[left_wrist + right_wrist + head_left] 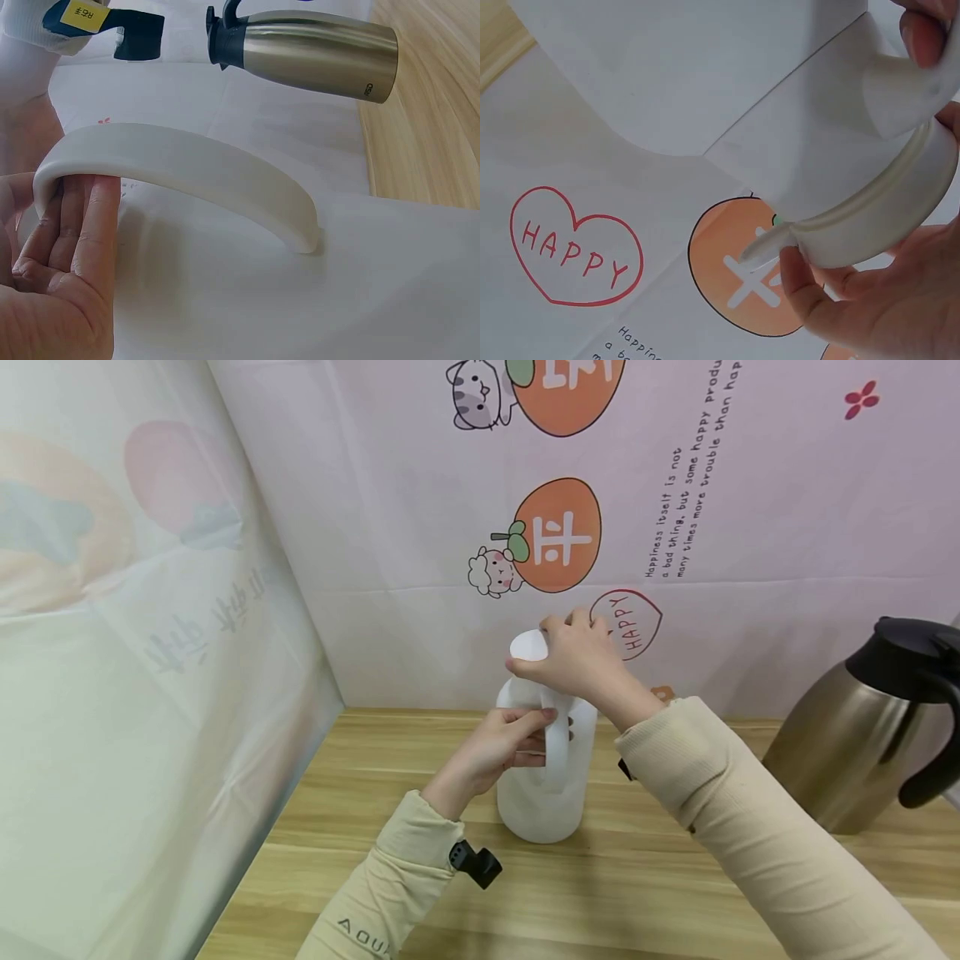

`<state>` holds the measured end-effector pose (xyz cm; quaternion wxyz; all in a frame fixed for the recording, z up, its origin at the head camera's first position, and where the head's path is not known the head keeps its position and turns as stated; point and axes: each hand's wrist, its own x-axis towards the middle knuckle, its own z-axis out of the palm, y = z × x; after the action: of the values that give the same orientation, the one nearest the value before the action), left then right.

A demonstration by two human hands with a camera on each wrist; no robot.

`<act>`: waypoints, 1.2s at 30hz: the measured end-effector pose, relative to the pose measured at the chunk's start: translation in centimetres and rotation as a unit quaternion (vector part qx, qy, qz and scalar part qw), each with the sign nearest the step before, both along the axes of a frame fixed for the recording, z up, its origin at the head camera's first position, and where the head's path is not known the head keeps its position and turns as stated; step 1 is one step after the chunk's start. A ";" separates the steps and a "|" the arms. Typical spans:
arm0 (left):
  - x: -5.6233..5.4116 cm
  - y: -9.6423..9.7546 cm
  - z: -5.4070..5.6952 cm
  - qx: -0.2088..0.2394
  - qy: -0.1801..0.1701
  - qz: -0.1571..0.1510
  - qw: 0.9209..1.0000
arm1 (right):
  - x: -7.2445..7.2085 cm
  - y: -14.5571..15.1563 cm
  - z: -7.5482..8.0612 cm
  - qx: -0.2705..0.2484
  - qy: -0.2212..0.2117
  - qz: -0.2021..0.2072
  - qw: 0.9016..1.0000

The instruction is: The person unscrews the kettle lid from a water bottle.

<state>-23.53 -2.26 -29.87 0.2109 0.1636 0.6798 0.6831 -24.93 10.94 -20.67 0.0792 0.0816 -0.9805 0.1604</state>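
A white jug (pixel 536 814) stands upright on the wooden table, close to the wall. My left hand (pixel 487 747) holds the jug's curved handle (pixel 557 756), its fingers passing inside the loop. The left wrist view shows those fingers (pixel 82 232) under one end of the handle (pixel 187 161). Over the top of the jug, my right hand (pixel 581 656) grips the round white lid (pixel 529 646), with the thumb at its near side. In the right wrist view the lid (pixel 870 236) sits at the jug's mouth, fingers around its edge; whether it is loose cannot be told.
To the right on the table (pixel 315 860) stands a steel vacuum jug (pixel 832 743) with a black lid and handle. A printed white cloth (pixel 412 527) hangs behind, and another cloth (pixel 150 735) hangs along the left side.
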 end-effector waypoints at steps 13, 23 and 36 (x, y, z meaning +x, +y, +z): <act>0.1 -0.1 0.3 -0.009 -0.003 0.006 1.000 | -0.9 1.0 1.2 -0.027 -0.068 0.107 0.992; 0.0 0.0 0.2 -0.011 -0.004 0.002 1.000 | -0.7 0.8 0.9 -0.078 -0.065 0.075 0.992; 0.1 -0.1 0.3 -0.005 -0.005 0.005 1.000 | -0.5 0.3 0.8 -0.047 -0.082 0.011 0.995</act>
<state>-23.40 -2.32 -29.60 0.2118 0.1562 0.6830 0.6813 -25.47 11.24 -19.90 0.0003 0.0753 -0.9740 0.2135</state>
